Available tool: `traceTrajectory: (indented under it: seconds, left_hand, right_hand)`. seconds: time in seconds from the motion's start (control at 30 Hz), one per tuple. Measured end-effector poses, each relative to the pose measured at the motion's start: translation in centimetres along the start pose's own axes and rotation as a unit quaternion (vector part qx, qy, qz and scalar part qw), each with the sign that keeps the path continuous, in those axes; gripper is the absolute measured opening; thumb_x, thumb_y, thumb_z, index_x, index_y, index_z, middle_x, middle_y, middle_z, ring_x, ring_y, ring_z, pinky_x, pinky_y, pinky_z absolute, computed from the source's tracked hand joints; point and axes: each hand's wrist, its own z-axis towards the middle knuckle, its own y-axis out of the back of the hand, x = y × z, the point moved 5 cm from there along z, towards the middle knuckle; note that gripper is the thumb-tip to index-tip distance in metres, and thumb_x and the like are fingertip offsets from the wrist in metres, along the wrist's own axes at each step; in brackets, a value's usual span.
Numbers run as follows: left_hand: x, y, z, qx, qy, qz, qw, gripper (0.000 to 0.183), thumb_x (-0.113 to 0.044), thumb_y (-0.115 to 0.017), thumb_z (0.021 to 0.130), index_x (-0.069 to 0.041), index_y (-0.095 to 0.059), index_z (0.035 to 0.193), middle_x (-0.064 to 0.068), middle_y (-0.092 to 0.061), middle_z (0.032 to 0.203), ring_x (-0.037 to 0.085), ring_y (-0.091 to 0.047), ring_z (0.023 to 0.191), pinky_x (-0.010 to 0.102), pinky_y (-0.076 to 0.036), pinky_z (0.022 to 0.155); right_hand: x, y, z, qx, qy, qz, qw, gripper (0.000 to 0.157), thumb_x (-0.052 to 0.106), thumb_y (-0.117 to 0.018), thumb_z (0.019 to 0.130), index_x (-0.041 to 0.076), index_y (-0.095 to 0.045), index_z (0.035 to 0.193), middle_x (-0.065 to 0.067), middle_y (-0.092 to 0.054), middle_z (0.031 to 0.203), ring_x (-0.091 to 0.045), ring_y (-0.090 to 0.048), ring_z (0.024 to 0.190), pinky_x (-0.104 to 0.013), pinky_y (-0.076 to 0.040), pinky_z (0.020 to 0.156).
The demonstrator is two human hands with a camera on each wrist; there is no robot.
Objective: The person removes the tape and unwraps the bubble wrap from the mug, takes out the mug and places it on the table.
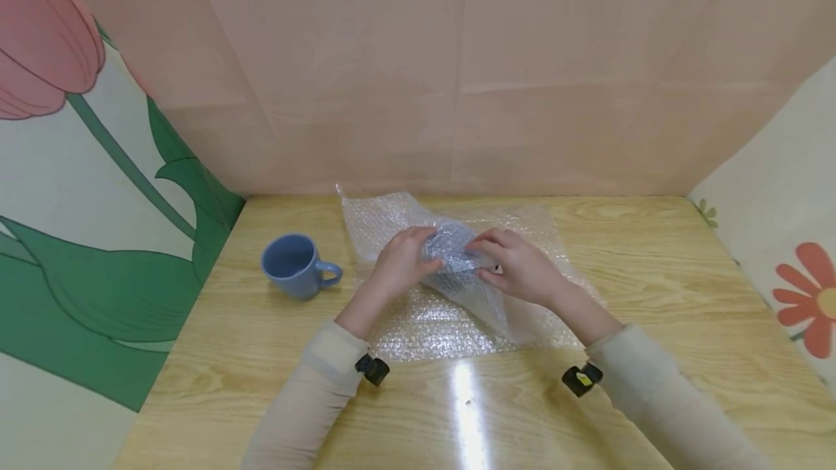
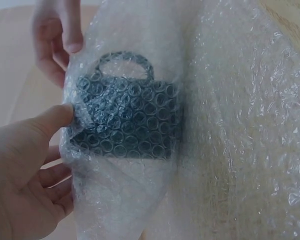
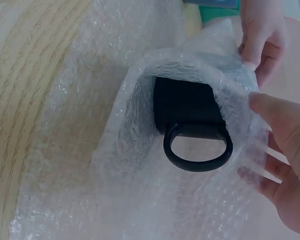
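Observation:
A dark blue mug [image 3: 187, 102] lies on its side, rolled in a clear sheet of bubble wrap [image 1: 424, 328]. Its handle [image 3: 197, 166] shows through an open end of the roll in the right wrist view, and blurred through the bubbles in the left wrist view. My left hand [image 1: 403, 258] grips the wrapped layers at the mug's left side, thumb on the near face and fingers behind. On the other side, my right hand [image 1: 522, 267] pinches the wrap's edge between thumb and fingers, beside the handle end.
A second blue mug [image 1: 297, 270] stands upright to the left of the sheet, its handle pointing right. The wooden table [image 1: 666, 296] ends at a pink backdrop behind. Printed flower panels [image 1: 803, 296] flank both sides.

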Motion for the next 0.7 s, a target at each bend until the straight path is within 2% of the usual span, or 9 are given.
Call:
traceTrajectory:
  seconds: [0.27,0.7]
  left_hand:
    - [-0.15,0.06,-0.15,-0.002,0.007,0.010,0.9999,0.064,-0.037,-0.069,0.080,-0.014,-0.045,0.135,0.007,-0.047,0.137,0.025,-0.044,0.125,0.040,-0.038,0.104]
    - [-0.52,0.26,-0.43,-0.024,0.000,0.037,0.9990,0.062,-0.037,-0.069,0.079,-0.012,-0.049,0.132,0.006,-0.046,0.138,0.025,-0.044,0.125,0.039,-0.036,0.105]
  right_hand:
    - [0.28,-0.34,0.03,0.000,0.000,-0.023,1.000,0.037,0.011,-0.076,0.073,0.007,-0.064,0.107,-0.009,-0.061,0.104,-0.026,-0.058,0.094,-0.039,-0.052,0.080]
    - [0.43,-0.71,0.23,-0.051,-0.002,-0.048,0.998,0.024,0.005,-0.074,0.073,0.008,-0.068,0.096,-0.007,-0.066,0.096,-0.024,-0.062,0.088,-0.036,-0.054,0.077]
